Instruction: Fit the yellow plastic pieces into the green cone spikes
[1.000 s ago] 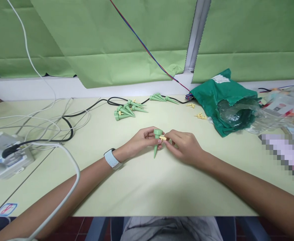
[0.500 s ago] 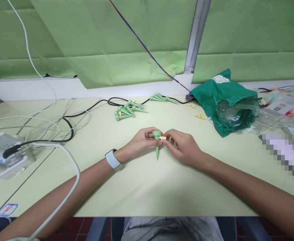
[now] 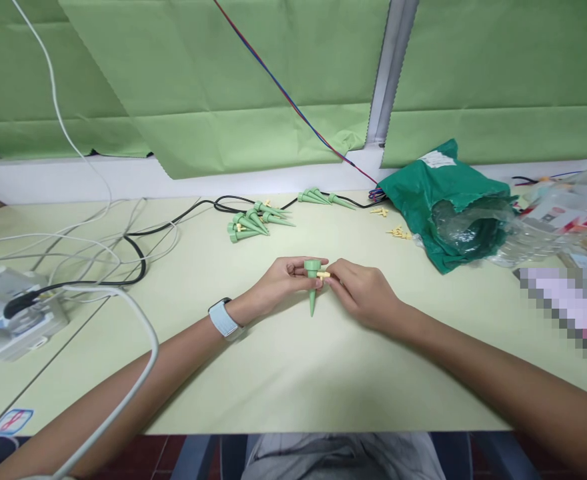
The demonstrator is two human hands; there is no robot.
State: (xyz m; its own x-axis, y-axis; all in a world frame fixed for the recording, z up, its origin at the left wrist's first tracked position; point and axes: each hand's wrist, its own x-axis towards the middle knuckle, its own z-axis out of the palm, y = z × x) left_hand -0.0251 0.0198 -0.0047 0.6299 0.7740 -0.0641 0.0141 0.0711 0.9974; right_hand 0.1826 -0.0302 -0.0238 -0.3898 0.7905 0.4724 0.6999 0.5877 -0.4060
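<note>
Between the thumb and fingers of my left hand (image 3: 289, 279) is a green plastic watering spike (image 3: 312, 267), held upright with its point down above the table. A small cream-yellow valve (image 3: 323, 275) sticks out sideways from the spike, just under its wide top. My right hand (image 3: 361, 287) pinches the outer end of this valve with thumb and forefinger. Whether the valve is fully seated in the spike I cannot tell. Behind my hands lie a pile of green spikes (image 3: 253, 221), some with yellow valves, and a smaller group of spikes (image 3: 316, 195).
Loose yellow valves (image 3: 399, 233) lie near an opened green plastic bag (image 3: 443, 200). A clear plastic bottle (image 3: 553, 217) lies at the right. On the left are tangled cables (image 3: 138, 257) and a white device (image 3: 18, 313). A white cable (image 3: 146, 340) crosses above my left forearm.
The hands keep the same grip on spike and valve. A left finger now stretches further out behind the spike's top. The view has shifted slightly.
</note>
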